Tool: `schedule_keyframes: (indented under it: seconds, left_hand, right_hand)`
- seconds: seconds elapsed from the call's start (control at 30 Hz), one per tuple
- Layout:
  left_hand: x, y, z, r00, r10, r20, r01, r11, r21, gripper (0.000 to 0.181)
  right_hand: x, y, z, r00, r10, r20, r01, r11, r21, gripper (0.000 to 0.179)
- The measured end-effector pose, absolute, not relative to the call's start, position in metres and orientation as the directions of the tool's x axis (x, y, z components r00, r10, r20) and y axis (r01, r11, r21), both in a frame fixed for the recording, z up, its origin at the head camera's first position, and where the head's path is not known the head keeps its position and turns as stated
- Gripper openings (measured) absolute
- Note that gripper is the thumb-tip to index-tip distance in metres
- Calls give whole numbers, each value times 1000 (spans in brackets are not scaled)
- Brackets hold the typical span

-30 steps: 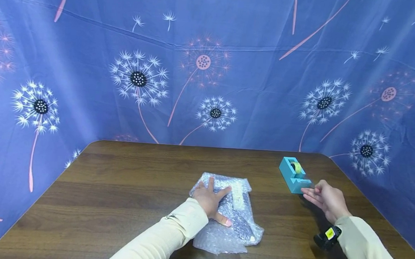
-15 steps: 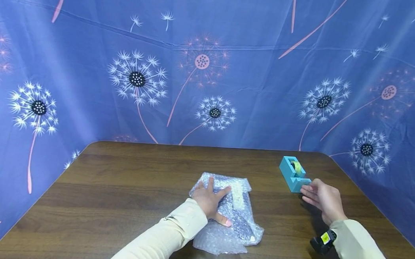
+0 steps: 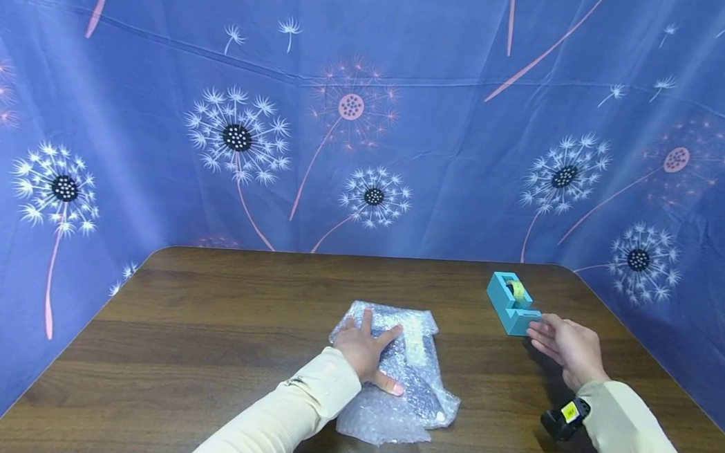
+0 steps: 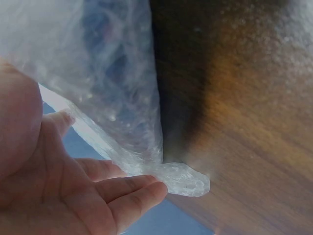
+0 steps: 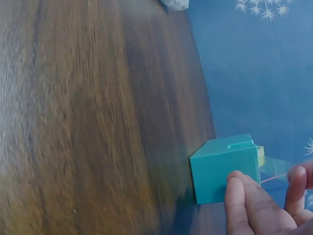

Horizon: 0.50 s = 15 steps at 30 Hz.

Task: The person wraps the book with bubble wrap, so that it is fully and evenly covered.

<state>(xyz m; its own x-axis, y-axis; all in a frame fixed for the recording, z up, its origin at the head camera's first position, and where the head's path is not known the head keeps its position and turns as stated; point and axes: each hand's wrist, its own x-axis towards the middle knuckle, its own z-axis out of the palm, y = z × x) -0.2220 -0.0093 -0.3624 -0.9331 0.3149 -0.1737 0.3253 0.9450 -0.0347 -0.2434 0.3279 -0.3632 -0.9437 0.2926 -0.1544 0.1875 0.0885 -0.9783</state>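
Note:
My left hand (image 3: 364, 351) lies with spread fingers on a bubble-wrapped package (image 3: 417, 389) in the middle of the table. In the left wrist view its fingers run along the side of the bubble wrap (image 4: 117, 98). On the right stands a turquoise tape dispenser (image 3: 509, 312) with a yellowish tape roll (image 3: 516, 290). My right hand (image 3: 570, 346) is at its near end. In the right wrist view, thumb and index finger pinch the end of a short strip of clear tape (image 5: 274, 169) stretching from the dispenser's toothed edge. Other fingertips (image 5: 234, 178) touch the dispenser's front face.
Both things stand on a dark wooden table (image 3: 220, 315). A blue curtain with dandelion print (image 3: 441, 155) hangs behind and along the sides. On the right wrist sits a black strap device (image 3: 565, 419) with a yellow label.
The right hand has shifted slightly at the dispenser's front, its fingers now spread apart more. The left hand and package have stayed put, while the head view has turned a little.

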Motion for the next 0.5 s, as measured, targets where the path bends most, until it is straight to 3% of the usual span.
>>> schedule_keyframes:
  seconds: [0.33,0.5]
  left_hand:
    - [-222,-11,-361,-929,325,-179,335,942,-23,105]
    - [-222,-12,-358,-929,325,-174,334,942,-22,105]
  right_hand:
    - [-245,326,-371,-936,316,-154,164,5,-986,18]
    - [-246,324,-374,-941,317,-115,117,-12,-993,33]
